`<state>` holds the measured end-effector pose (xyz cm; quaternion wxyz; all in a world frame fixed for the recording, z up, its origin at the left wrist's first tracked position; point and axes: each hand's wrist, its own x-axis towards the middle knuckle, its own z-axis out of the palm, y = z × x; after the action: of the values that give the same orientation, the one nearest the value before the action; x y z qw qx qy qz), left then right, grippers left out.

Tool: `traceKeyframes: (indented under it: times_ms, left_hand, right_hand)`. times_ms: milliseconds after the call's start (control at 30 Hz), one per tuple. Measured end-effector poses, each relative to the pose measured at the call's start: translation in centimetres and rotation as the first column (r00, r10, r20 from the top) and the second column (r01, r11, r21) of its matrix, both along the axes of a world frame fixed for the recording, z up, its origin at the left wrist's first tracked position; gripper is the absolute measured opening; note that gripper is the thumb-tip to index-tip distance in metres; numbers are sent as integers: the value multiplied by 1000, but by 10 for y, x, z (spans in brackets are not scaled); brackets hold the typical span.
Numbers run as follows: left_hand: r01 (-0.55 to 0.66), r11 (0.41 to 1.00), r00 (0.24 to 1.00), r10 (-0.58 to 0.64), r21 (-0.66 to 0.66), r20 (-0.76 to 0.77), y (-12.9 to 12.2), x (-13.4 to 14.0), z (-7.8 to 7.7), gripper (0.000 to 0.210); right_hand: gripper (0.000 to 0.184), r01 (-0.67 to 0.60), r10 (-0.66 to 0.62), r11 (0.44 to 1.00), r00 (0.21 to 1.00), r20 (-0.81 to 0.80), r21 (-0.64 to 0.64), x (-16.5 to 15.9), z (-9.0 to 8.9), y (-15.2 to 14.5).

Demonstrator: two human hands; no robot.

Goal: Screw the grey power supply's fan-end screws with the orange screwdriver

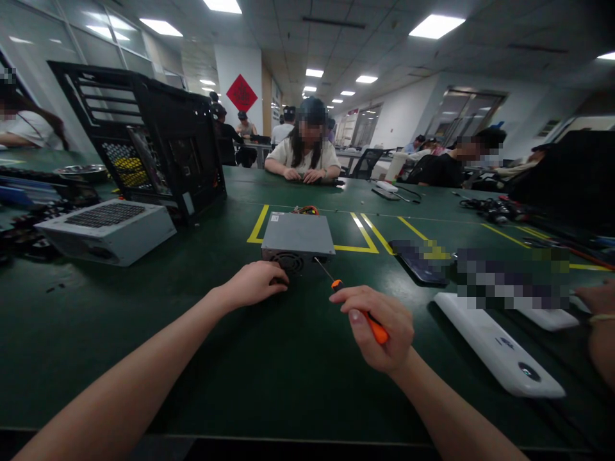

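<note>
A grey metal computer power supply [298, 232] lies on the green table in front of me, its round fan grille and socket facing me and coloured wires behind it. My left hand [257, 282] has its fingers bent against the front left corner of the unit, the thumb low by the table. Wrapped in my right hand [384, 326] is a screwdriver [337, 285] with an orange and black handle. Its thin shaft slants up to the left, the tip at the right part of the front face, by the socket. Any screw there is too small to make out.
On the left stand a black computer case [177, 147] and another power supply [108, 224], with a metal bowl [82, 171] behind. To the right lie a dark phone [420, 262] and a white device [500, 346]. A person [310, 144] sits opposite; another person's hand [598, 301] is far right.
</note>
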<state>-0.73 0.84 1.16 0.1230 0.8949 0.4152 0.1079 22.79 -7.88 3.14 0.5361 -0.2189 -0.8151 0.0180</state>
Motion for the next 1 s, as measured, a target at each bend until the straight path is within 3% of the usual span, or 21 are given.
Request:
traceKeyframes:
  times_ms: [267, 333, 400, 467, 533, 633, 700, 767, 867, 1000]
  left_hand:
    - [-39, 998, 999, 39, 56, -3, -1, 4, -8, 14]
    - [-60, 998, 992, 60, -8, 107, -1, 8, -11, 12]
    - [-61, 985, 938, 112, -162, 328, -2, 14, -15, 12]
    - [12, 923, 788, 227, -384, 572, -3, 23, -17, 15]
    - [146, 798, 609, 394, -585, 689, -7, 31, -18, 20]
    - [309, 584, 436, 615, -751, 657, -13, 39, -18, 24]
    - [387, 487, 374, 693, -783, 616, -15, 41, -17, 24]
    - [425, 440, 332, 737, -791, 589, -15, 41, -16, 22]
    - [434, 415, 297, 772, -799, 562, -14, 41, -16, 21]
    - [450, 399, 318, 765, -799, 560, -15, 42, -16, 24]
  right_hand:
    - [11, -20, 20, 1000, 1000, 12, -21, 0, -2, 1]
    - [10, -27, 27, 999, 1000, 12, -26, 0, -3, 1]
    - [11, -33, 33, 999, 999, 2, -39, 0, -3, 0]
    - [13, -56, 55, 996, 998, -24, -64, 0, -2, -2]
    - [16, -93, 85, 991, 993, -77, -96, 0, -2, -4]
    - [21, -145, 117, 979, 975, -191, -142, 1, -3, -6]
    - [25, -173, 125, 970, 958, -258, -171, 2, -4, -6]
    - [27, -190, 127, 962, 947, -295, -196, 3, -5, -6]
    - [28, -203, 135, 956, 946, -295, -212, 3, -7, -6]
    - [27, -196, 138, 959, 953, -268, -203, 2, -7, -6]
